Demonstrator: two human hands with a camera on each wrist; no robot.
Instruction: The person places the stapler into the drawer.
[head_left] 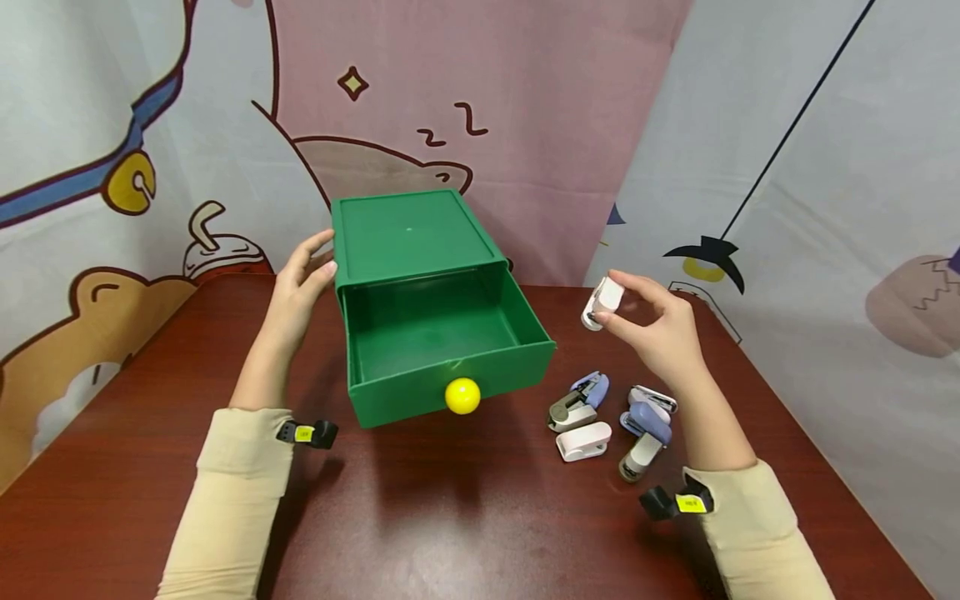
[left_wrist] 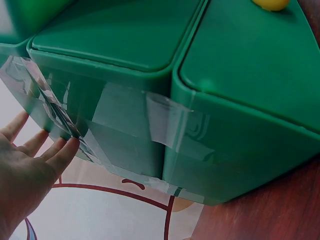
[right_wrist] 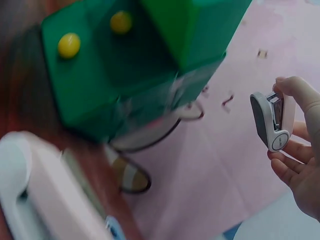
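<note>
A green drawer cabinet (head_left: pixel 412 233) stands at the middle of the table with its upper drawer (head_left: pixel 517 370) pulled out, showing a bare inside and a yellow round knob (head_left: pixel 462 396). Against the cabinet's left side, my left hand (head_left: pixel 294 287) rests its extended fingertips; the left wrist view shows them by clear tape (left_wrist: pixel 165 120) on that wall. My right hand (head_left: pixel 663 329) pinches a small white stapler (head_left: pixel 602 303) between thumb and fingers, raised to the right of the cabinet. In the right wrist view this stapler (right_wrist: pixel 272 120) has a grey face and a round hinge.
Several small staplers lie on the table right of the drawer, among them a white one (head_left: pixel 583 442), a blue one (head_left: pixel 648 421) and a grey-and-white one (head_left: pixel 573 412). Behind the table (head_left: pixel 465 542) hangs a printed cartoon curtain (head_left: pixel 540 125).
</note>
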